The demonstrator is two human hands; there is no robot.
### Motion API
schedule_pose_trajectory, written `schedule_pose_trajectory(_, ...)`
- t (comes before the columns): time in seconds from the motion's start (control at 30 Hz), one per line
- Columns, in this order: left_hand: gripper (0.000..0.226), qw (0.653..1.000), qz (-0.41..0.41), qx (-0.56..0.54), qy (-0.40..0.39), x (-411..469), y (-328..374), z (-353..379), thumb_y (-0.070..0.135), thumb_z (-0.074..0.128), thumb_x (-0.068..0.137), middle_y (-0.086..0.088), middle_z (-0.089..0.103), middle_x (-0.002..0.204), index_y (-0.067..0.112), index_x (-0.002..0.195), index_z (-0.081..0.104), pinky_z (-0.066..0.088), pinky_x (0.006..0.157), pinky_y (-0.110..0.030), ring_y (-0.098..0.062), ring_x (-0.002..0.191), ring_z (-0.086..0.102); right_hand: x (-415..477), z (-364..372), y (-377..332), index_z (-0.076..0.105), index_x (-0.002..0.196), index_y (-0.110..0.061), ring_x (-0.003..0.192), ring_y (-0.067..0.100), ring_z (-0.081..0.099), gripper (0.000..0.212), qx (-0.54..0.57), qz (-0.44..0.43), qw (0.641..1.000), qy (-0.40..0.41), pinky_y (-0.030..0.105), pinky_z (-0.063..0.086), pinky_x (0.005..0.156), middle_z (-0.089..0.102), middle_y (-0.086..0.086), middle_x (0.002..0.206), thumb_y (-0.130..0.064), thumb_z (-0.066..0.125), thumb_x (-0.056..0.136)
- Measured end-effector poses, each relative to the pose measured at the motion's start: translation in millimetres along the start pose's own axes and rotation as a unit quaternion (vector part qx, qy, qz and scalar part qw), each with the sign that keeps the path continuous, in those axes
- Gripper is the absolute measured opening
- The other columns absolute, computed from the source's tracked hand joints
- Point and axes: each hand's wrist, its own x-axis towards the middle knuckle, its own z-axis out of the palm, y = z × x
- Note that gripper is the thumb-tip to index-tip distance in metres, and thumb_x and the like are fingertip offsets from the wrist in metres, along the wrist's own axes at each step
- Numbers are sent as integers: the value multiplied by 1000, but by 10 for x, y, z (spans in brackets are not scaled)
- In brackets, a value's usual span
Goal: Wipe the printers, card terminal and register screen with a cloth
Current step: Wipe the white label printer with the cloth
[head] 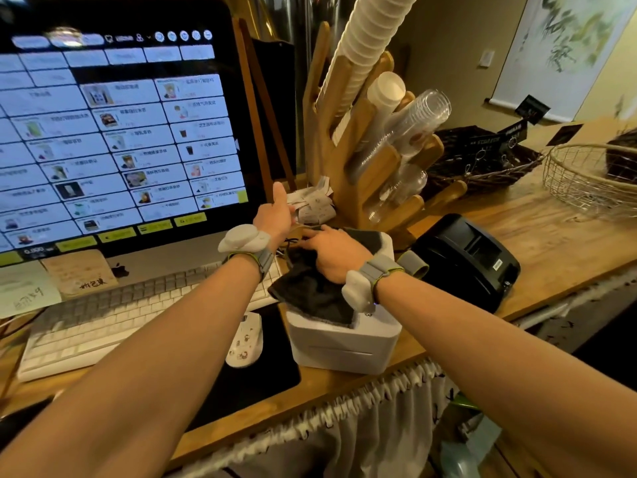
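Cloth (310, 293) under right hand (334, 257) atop white printer (344, 345), left hand (274, 215) nearby

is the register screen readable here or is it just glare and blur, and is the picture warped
Head view: the register screen has a glare patch near its top left, and its text is too soft to read; same view, wide-angle bowing curves the screen's edges and the counter; the right hand and dark cloth look fairly sharp.

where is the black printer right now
In the head view the black printer sits right of centre on the counter, right of the white printer that the dark cloth lies on, in front of the wooden cup rack.
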Motion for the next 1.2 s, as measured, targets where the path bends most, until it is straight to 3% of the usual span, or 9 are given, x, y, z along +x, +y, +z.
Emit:
schedule_pose_trajectory(0.27, 76, 1000, -4, -6, -10, -42, -48, 14, 58, 8, 97, -12, 70, 109, 13, 114, 68, 42, 101, -44, -30, 106, 61, -90, 213, 34, 25, 146, -24, 142, 42, 5, 72, 24, 43, 999, 19, 54, 8, 115, 12, 4, 158, -67, 23, 89)
schedule_pose_trajectory(0.43, 73, 1000, 3, -9, -27, -69, -54, 14, 57, 12, 98, -11, 69, 109, 12, 116, 67, 42, 103, -44, -30, 108, 60, -57, 308, -130, 48, 126, -19, 131, 32, 25, 41, -17, -76, 994, 71, 49, 25, 103, 35, 5, 144, -41, 33, 95)
schedule_pose_trajectory(0.53, 73, 1000, 3, -13, -27, -62, -114, 0, 58, 11, 97, -9, 69, 112, 13, 115, 66, 41, 94, -37, -26, 107, 60, -43, 201, -5, 37, 137, -15, 134, 35, 25, 46, -2, 16, 997, 69, 48, 26, 107, 28, 11, 149, -37, 29, 97)
schedule_pose_trajectory(0.67, 73, 1000, -10, 1, -27, -40, -162, -54, 60, 11, 97, -8, 69, 112, 16, 112, 66, 41, 95, -40, -25, 106, 60, -65, 274, -57, 45, 132, -16, 131, 29, 31, 42, -14, -92, 993, 79, 45, 29, 102, 38, 6, 145, -35, 31, 97)
schedule_pose_trajectory(0.77, 72, 999, -9, 7, -33, -56, -189, -52, 58, 10, 97, -7, 68, 114, 15, 116, 65, 40, 94, -39, -23, 106, 59, -58, 218, 70, 37, 136, -14, 130, 33, 32, 45, -7, 12, 996, 83, 47, 30, 104, 33, 11, 145, -35, 30, 97)
schedule_pose_trajectory(0.9, 71, 999, -9, 20, -39, -73, -190, -15, 57, 12, 98, -8, 67, 118, 16, 117, 66, 40, 99, -41, -26, 111, 59, -121, 298, 27, 38, 140, -17, 133, 30, 28, 47, -18, -99, 993, 55, 49, 27, 107, 33, 7, 149, -36, 29, 98)
schedule_pose_trajectory(1.0, 71, 998, -6, 30, -55, -69, -191, -6, 58, 11, 98, -9, 61, 129, 16, 122, 63, 38, 106, -44, -28, 119, 54, -124, 257, 167, 30, 142, -15, 135, 34, 24, 49, -24, 16, 996, 90, 51, 25, 109, 28, 10, 149, -37, 29, 98)
schedule_pose_trajectory(1.1, 72, 996, 1, 57, -68, -55, -194, 16, 58, 10, 98, -9, 58, 134, 16, 127, 60, 36, 108, -46, -29, 123, 52, -193, 334, 90, 29, 143, -18, 139, 31, 20, 50, -20, -89, 994, 55, 50, 21, 110, 24, 9, 153, -38, 28, 98)
schedule_pose_trajectory(1.2, 71, 994, -9, 66, -91, -50, -184, 68, 58, 10, 98, -10, 54, 137, 16, 129, 57, 35, 108, -44, -30, 126, 48, -204, 286, 222, 27, 144, -17, 137, 32, 23, 50, -27, 13, 996, 87, 48, 23, 109, 23, 9, 152, -37, 28, 98)
